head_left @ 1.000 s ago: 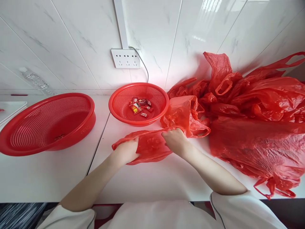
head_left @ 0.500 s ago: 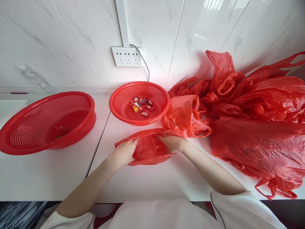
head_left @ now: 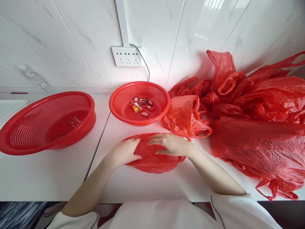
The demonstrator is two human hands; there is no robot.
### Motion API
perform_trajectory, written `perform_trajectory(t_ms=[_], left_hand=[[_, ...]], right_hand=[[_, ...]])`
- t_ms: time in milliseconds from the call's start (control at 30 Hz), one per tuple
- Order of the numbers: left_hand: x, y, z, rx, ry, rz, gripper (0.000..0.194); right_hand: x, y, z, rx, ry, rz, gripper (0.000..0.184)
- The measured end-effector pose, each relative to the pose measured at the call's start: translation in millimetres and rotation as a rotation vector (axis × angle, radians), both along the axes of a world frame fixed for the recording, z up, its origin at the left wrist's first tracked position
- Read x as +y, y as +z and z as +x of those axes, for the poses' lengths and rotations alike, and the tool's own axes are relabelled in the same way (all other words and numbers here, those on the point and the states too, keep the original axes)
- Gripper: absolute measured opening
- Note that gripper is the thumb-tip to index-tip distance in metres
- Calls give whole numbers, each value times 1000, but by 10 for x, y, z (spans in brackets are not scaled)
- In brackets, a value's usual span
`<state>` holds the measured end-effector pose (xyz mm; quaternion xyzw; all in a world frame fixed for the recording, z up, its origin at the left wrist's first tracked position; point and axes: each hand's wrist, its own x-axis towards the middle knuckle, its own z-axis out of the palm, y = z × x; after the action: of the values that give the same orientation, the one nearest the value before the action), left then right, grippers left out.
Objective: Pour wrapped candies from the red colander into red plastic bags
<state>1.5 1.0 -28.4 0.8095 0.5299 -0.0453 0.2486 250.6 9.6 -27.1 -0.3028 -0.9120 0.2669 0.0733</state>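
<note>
A thin red plastic bag (head_left: pixel 154 165) lies bunched on the white table in front of me. Over its left side rests my left hand (head_left: pixel 125 150), with thumb and fingers apart. My right hand (head_left: pixel 169 144) is on top of the bag's right side, its fingers stretched leftward and the thumb spread. Both hands touch the bag, and neither grips it visibly. What the bag holds inside is hidden. Just behind it stands a small red basket (head_left: pixel 114 109) with several wrapped snack packets (head_left: pixel 137 107) at the bottom.
A larger red basket (head_left: pixel 28 124) at left contains small wrapped packets (head_left: pixel 75 122). Red plastic bags (head_left: pixel 259 140) are heaped at right, one smaller bag (head_left: pixel 179 113) against the small basket. A clear bottle (head_left: pixel 37 79), a white tray (head_left: pixel 10 109) and a wall socket strip (head_left: pixel 126 56) are behind.
My hands have come out of the bag's opening and now lie on top of it; the bag has flattened and shifted slightly toward me. In the large basket, a packet now sits farther right.
</note>
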Motion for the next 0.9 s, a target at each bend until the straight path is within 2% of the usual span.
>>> perform_trajectory(t_ms=[100, 200, 267, 367, 433, 467, 567, 667, 767, 833, 900], left_hand=[[-61, 88, -1, 13, -27, 19, 65], [-6, 93, -27, -147, 55, 5, 53], [94, 58, -36, -420, 178, -70, 35], [284, 0, -42, -862, 536, -39, 43], [407, -27, -76, -989, 744, 13, 49], [463, -38, -109, -980, 793, -18, 52], [609, -90, -248, -777, 813, -188, 60], [725, -164, -373, -690, 880, -214, 59], [803, -212, -409, -885, 939, -353, 58], [836, -217, -389, -1058, 911, -526, 55], [854, -212, -358, -1200, 855, -603, 48]], right_hand=[[-31, -44, -57, 7, 39, 67, 67], [36, -289, -94, -104, -12, 49, 91], [110, -456, -112, -171, -33, -34, 100], [186, -515, -135, -191, -59, -108, 105], [189, -392, -150, -148, -74, -114, 100], [181, -297, -159, -106, -70, -119, 93], [159, 16, -187, 72, -30, -145, 66], [180, 229, -216, 196, -42, -149, 48], [229, 298, -250, 233, -94, -133, 37], [258, 286, -279, 231, -113, -143, 29], [287, 240, -311, 206, -115, -161, 26]])
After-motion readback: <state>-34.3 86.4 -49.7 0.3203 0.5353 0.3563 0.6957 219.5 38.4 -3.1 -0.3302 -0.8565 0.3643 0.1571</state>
